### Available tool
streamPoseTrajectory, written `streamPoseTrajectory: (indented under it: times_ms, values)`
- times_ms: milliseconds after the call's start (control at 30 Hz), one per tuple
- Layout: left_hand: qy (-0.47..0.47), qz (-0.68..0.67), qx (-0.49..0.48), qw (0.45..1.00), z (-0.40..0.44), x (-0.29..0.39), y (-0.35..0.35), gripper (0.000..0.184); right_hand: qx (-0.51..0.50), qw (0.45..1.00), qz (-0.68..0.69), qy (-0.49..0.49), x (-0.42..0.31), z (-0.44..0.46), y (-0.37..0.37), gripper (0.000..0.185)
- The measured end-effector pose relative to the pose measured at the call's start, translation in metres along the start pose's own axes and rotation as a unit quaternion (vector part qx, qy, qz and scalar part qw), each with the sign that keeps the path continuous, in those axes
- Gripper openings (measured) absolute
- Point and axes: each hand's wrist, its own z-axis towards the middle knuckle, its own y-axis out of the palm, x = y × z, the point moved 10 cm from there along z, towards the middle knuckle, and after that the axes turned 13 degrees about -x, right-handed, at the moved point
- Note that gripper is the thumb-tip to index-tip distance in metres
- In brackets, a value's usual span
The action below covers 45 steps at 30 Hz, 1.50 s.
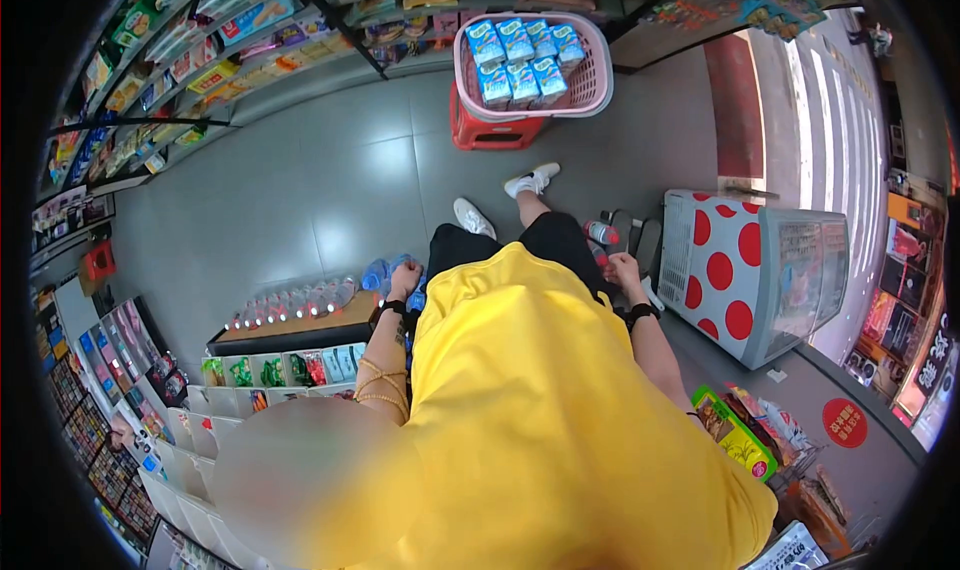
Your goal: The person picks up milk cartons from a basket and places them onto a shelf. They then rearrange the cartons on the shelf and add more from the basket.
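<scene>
Yellow cloth of the shirt (530,370) fills the middle of the view, with black shorts (462,238) and white shoes (535,180) beyond it on the grey floor (330,190). The left grip (405,278) is down beside the left leg, fingers bent, right at the blue bottles (375,274); whether it has closed round one I cannot tell. These sit just past the end of a row of clear bottles (290,302) on the brown worktop (330,329). The right grip (623,270) is low beside the right leg, fingers curled in and narrow, next to a red-labelled bottle (602,233); what, if anything, it holds is too small to tell. Ahead, a pink basket (606,65) with seven blue cartons (515,42) in it sits on a red stool (490,130). Off to the right is a freezer (720,270) with red dots on white, and snack shelves (200,70) curve round the upper left.
</scene>
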Motion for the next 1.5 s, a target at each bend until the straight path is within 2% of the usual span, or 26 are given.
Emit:
streamPoseTrajectory:
  times_ms: [133,267,467,667,767,867,1067,1200,1233,1333,1367,1467,1500]
  values:
    - [-0.035,-0.055,-0.031,0.997,0.003,-0.042,0.029,0.036,0.008,0.999,-0.022,-0.034,0.016,-0.007,-0.013,0.014]
    - [-0.04,-0.04,-0.045,0.997,-0.006,-0.05,0.054,0.037,0.023,0.997,-0.053,0.042,0.001,-0.047,-0.01,0.01]
    - [-0.065,-0.103,-0.052,0.991,-0.027,-0.048,0.082,0.035,0.008,0.997,-0.068,0.041,0.007,-0.05,-0.03,0.011]
    - [-0.095,-0.121,-0.061,0.986,-0.012,-0.087,0.109,0.033,0.005,0.991,-0.1,0.085,0.017,-0.069,-0.035,0.01]
    - [-0.102,-0.146,-0.064,0.982,-0.026,-0.055,0.084,0.03,0.006,0.988,-0.116,0.1,0.023,-0.072,-0.043,0.009]
    - [-0.108,-0.219,-0.047,0.969,-0.024,-0.053,0.08,0.029,-0.006,0.989,-0.109,0.104,0.02,-0.067,-0.052,0.009]
    - [-0.062,-0.182,0.005,0.981,-0.024,-0.034,0.059,0.031,-0.042,0.987,-0.148,0.036,-0.028,-0.016,-0.053,0.014]
    - [-0.058,-0.183,0.062,0.979,-0.055,0.001,0.025,0.031,-0.083,0.991,-0.102,-0.004,-0.065,0.032,-0.034,0.017]
    - [-0.045,-0.217,0.069,0.973,-0.057,-0.002,0.024,0.029,-0.067,0.987,-0.148,0.015,-0.076,0.043,-0.032,0.016]
    - [-0.02,-0.273,0.127,0.953,-0.082,-0.01,0.015,0.026,-0.117,0.984,-0.133,-0.016,-0.096,0.085,-0.018,0.014]
    - [-0.059,-0.243,0.122,0.961,-0.092,-0.017,0.015,0.024,-0.131,0.979,-0.155,-0.019,-0.101,0.099,-0.015,0.013]
    - [-0.027,-0.277,0.145,0.949,-0.123,-0.014,0.019,0.025,-0.15,0.975,-0.154,-0.055,-0.131,0.122,-0.007,0.01]
    - [-0.043,-0.332,0.153,0.93,-0.137,-0.01,0.026,0.025,-0.138,0.977,-0.156,-0.052,-0.142,0.12,-0.006,0.009]
